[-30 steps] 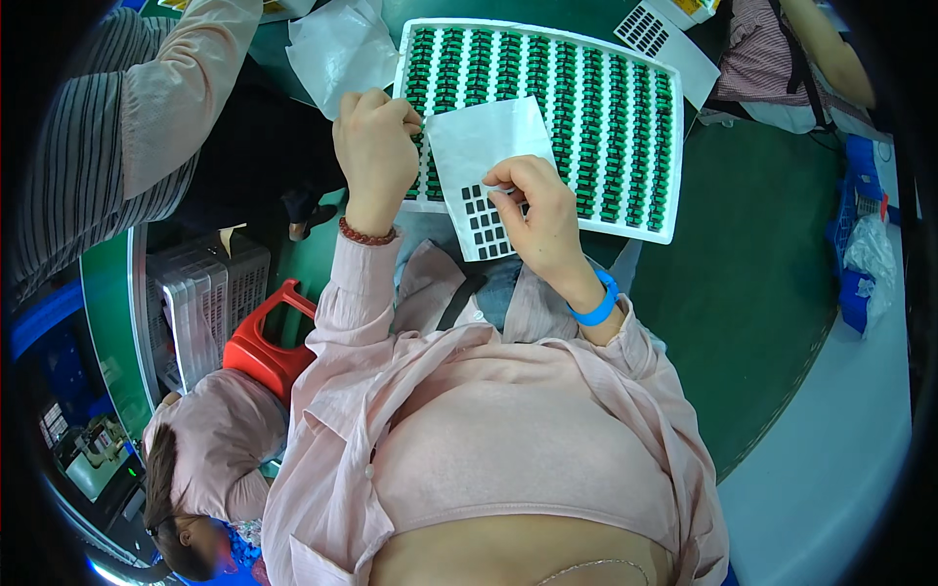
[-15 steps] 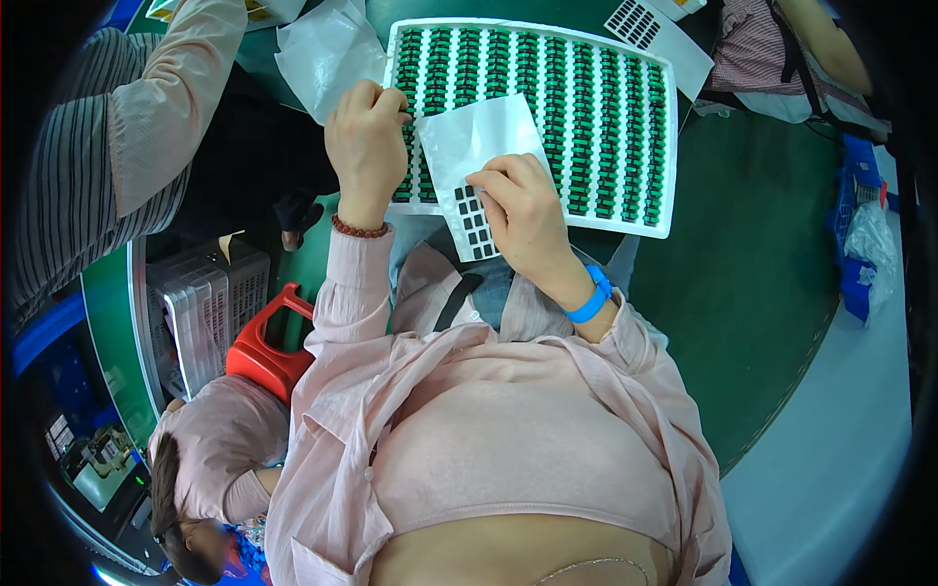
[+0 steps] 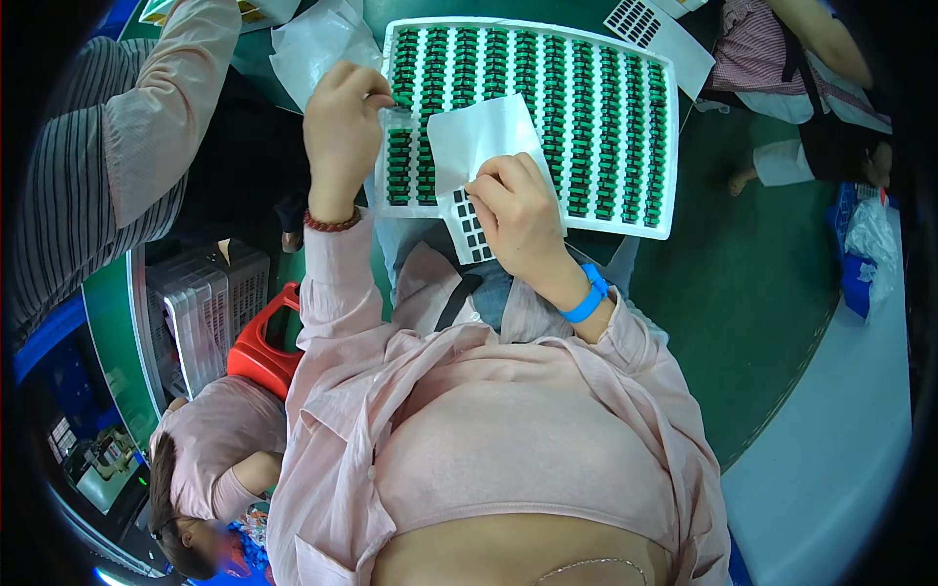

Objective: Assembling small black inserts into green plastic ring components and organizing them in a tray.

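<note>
sticker sheet (image 3: 473, 151) lies partly beneath the right hand (image 3: 521, 213).

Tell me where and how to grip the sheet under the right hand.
Pinch the white sheet by its far edge, probably best from the far side: that end is blank and uncovered, while the right hand is at the black squares.

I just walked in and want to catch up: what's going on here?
A person has both hands at work by a white tray holding rows of green parts. The left hand is at the tray's left side, fingertips pinched, apparently on a small dark piece. The right hand has its fingertips at the dark patches on a white sheet overlapping the tray's near edge; whether it is pinching one is unclear.
</note>
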A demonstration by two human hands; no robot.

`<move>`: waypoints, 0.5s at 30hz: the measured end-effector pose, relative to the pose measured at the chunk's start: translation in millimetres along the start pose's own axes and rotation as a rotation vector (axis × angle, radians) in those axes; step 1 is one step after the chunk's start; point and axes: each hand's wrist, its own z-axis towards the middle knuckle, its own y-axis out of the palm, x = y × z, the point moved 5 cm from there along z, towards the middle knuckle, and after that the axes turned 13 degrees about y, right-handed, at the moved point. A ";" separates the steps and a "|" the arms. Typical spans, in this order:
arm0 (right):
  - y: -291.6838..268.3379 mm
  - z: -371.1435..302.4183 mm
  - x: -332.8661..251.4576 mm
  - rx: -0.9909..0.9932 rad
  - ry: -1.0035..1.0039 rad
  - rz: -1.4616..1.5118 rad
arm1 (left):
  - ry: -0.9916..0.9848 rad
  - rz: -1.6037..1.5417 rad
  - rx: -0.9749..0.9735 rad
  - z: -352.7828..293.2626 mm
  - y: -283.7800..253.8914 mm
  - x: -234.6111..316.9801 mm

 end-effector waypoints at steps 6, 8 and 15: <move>3.0 6.4 -7.6 -0.022 0.041 0.004 | -0.595 -1.066 0.269 -45.3 -13.7 6.5; 1.2 8.2 -7.5 -0.034 0.051 0.006 | -0.723 -1.432 0.303 -65.1 0.3 28.6; -12.3 6.8 10.4 -0.123 0.411 0.526 | -0.894 -1.289 0.315 -97.2 21.9 65.7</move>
